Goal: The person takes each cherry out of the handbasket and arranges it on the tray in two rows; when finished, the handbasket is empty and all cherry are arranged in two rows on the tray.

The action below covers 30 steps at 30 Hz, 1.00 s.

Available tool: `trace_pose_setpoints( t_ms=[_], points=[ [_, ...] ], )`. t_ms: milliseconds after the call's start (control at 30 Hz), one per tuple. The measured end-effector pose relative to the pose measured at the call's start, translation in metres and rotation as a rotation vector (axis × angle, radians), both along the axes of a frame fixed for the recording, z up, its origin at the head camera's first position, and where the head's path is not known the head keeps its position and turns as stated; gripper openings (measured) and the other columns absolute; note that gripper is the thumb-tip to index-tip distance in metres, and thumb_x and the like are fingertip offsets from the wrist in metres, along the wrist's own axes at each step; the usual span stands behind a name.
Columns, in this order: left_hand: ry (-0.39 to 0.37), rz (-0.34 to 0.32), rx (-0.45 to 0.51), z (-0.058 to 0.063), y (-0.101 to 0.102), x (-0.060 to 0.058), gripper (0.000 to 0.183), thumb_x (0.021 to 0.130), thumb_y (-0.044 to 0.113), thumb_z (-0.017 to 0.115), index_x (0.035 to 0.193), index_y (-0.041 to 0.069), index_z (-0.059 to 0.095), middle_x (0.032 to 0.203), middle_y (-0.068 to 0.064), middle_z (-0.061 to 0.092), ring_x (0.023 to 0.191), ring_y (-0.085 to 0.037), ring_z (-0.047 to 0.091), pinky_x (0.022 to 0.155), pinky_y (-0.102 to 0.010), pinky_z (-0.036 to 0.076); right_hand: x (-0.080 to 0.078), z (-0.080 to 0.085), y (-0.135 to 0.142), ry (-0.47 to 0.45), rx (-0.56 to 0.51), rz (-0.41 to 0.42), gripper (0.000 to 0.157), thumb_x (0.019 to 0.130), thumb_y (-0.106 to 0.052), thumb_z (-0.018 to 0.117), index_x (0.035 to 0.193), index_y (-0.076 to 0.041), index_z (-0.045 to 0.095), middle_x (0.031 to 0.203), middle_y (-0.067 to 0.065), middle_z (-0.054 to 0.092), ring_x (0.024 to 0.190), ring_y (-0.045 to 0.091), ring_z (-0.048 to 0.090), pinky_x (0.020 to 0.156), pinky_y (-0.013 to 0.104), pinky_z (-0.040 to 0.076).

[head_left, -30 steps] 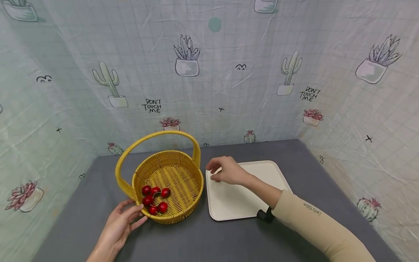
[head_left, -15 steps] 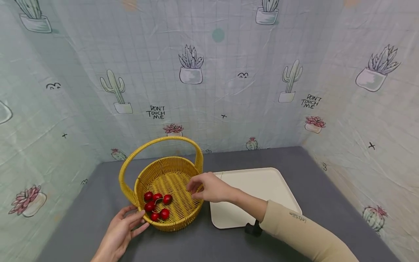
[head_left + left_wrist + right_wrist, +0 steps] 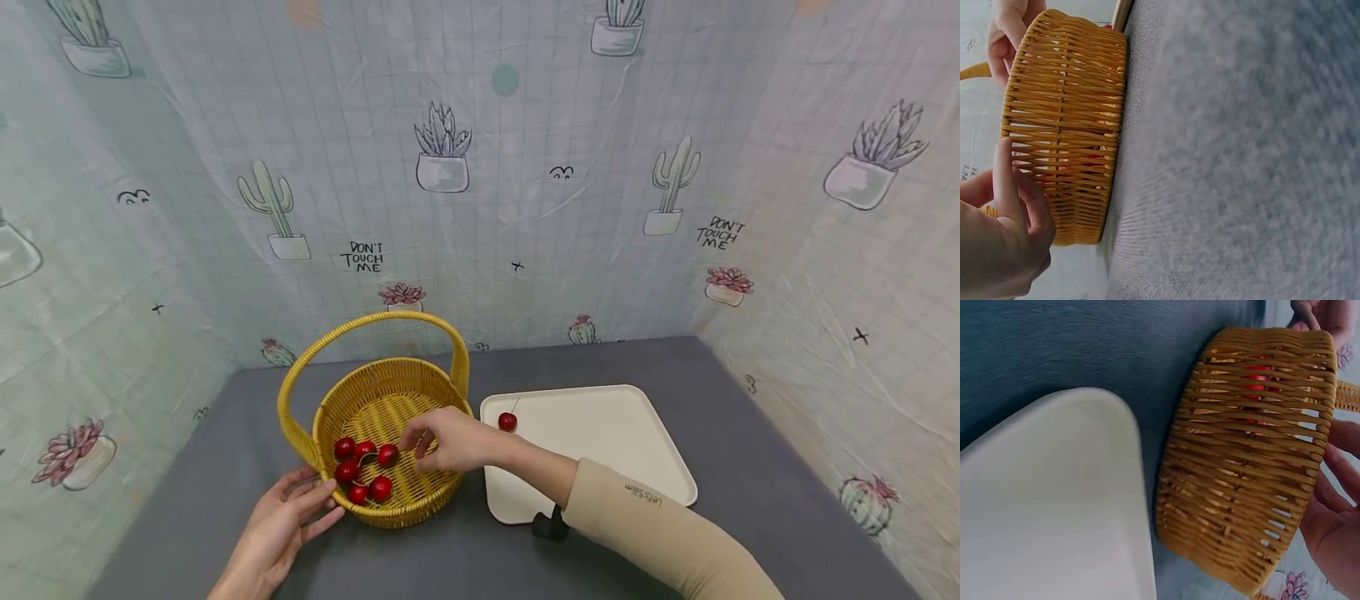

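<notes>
A round yellow wicker basket (image 3: pixel 382 508) with a tall arched handle (image 3: pixel 367 318) holds several red cherries (image 3: pixel 381 488) at its left side, some with stems. My left hand (image 3: pixel 285 517) grips the basket's left rim, thumb on top and fingers against the outer wall. Inside the basket's right half, my right hand (image 3: pixel 450 442) hovers with loosely bent fingers, just right of the nearest cherry; nothing shows between them. The basket's wall mostly hides those fingertips in the right wrist view. One cherry (image 3: pixel 507 422) with a thin stem lies on the white tray (image 3: pixel 600 442), at its back left corner.
The tray stands just right of the basket on the grey tabletop (image 3: pixel 420 567), with a narrow gap between. A black wrist strap device (image 3: pixel 551 527) hangs under my right forearm. Cactus-printed cloth (image 3: pixel 525 208) closes in the back and both sides.
My right hand has left the cherry on the tray and moved left over the basket's rim, toward the cherries inside. My left hand keeps its hold on the basket.
</notes>
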<state>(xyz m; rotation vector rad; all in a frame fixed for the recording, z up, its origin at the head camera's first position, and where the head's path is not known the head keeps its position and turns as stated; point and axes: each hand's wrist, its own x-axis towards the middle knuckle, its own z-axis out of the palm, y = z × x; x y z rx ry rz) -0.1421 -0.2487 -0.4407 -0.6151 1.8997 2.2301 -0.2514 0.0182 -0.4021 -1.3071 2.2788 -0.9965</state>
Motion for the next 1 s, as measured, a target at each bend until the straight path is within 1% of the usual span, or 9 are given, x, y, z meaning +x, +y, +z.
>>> trace_pose_setpoints(
  t_ms=[133,200,267,467,567,700,833,867,1000],
  points=[
    [-0.004,-0.005,-0.007,-0.003,0.0,0.0,0.078,0.104,0.014,0.065,0.157,-0.005,0.011,0.139,-0.02,0.04,0.099,-0.02,0.061,0.095,-0.04,0.061,-0.001,-0.002,-0.008,0.002,0.047,0.035,0.029,0.093,-0.005,0.077,0.121,-0.003,0.07,0.118,0.01,0.071,0.102,0.016,0.07,0.083,0.012,0.055],
    [0.0,-0.008,-0.007,-0.004,-0.001,-0.001,0.083,0.103,0.014,0.066,0.158,-0.005,0.007,0.142,-0.021,0.037,0.099,-0.019,0.062,0.095,-0.04,0.061,-0.002,-0.004,-0.012,0.01,0.06,0.045,0.03,0.093,-0.005,0.077,0.122,-0.001,0.069,0.119,0.01,0.071,0.103,0.018,0.07,0.083,0.011,0.054],
    [0.003,-0.012,-0.002,-0.005,-0.002,-0.002,0.085,0.103,0.013,0.067,0.159,-0.006,0.006,0.143,-0.022,0.036,0.099,-0.019,0.063,0.096,-0.04,0.06,-0.002,-0.005,-0.016,-0.002,0.063,0.05,0.031,0.093,-0.004,0.077,0.122,-0.001,0.069,0.119,0.011,0.071,0.103,0.019,0.071,0.082,0.011,0.054],
    [-0.005,-0.004,0.008,-0.006,-0.002,-0.001,0.082,0.102,0.009,0.067,0.158,-0.005,0.009,0.14,-0.021,0.038,0.099,-0.019,0.065,0.096,-0.041,0.06,-0.003,-0.012,-0.024,-0.013,0.068,0.057,0.031,0.092,-0.004,0.078,0.122,-0.001,0.07,0.117,0.009,0.072,0.101,0.016,0.071,0.08,0.01,0.054],
    [-0.007,-0.001,0.009,-0.005,-0.002,-0.001,0.079,0.102,0.008,0.068,0.156,-0.004,0.012,0.137,-0.02,0.041,0.099,-0.019,0.066,0.096,-0.041,0.06,-0.006,-0.014,-0.025,-0.012,0.075,0.035,0.029,0.092,-0.004,0.078,0.12,-0.002,0.07,0.116,0.008,0.072,0.099,0.012,0.07,0.079,0.01,0.054],
    [0.005,-0.014,0.009,-0.004,-0.002,-0.003,0.079,0.101,0.008,0.069,0.156,-0.004,0.013,0.132,-0.017,0.043,0.099,-0.018,0.066,0.096,-0.04,0.06,-0.013,-0.015,-0.027,-0.022,0.076,-0.034,0.027,0.092,-0.004,0.078,0.117,-0.003,0.072,0.112,0.007,0.073,0.095,0.008,0.069,0.078,0.011,0.055],
    [0.016,-0.02,0.002,-0.003,-0.003,-0.004,0.081,0.102,0.008,0.068,0.157,-0.003,0.01,0.135,-0.018,0.039,0.101,-0.017,0.065,0.096,-0.04,0.06,-0.02,-0.016,-0.03,-0.023,0.068,-0.104,0.026,0.091,-0.003,0.079,0.116,-0.003,0.072,0.11,0.008,0.073,0.091,0.007,0.069,0.076,0.013,0.055],
    [0.013,-0.017,0.001,-0.003,-0.003,-0.004,0.081,0.102,0.008,0.067,0.158,-0.003,0.009,0.136,-0.019,0.038,0.101,-0.017,0.065,0.096,-0.04,0.06,-0.022,-0.017,-0.031,-0.024,0.067,-0.117,0.026,0.09,-0.003,0.08,0.115,-0.003,0.072,0.109,0.007,0.073,0.09,0.005,0.068,0.075,0.013,0.055],
    [-0.001,-0.005,0.003,-0.004,-0.002,-0.003,0.082,0.101,0.008,0.067,0.158,-0.003,0.009,0.137,-0.019,0.037,0.1,-0.016,0.066,0.096,-0.04,0.06,-0.024,-0.024,-0.037,-0.02,0.08,-0.143,0.026,0.089,-0.004,0.081,0.113,-0.004,0.073,0.107,0.005,0.073,0.087,0.003,0.066,0.074,0.013,0.055]
  ],
)
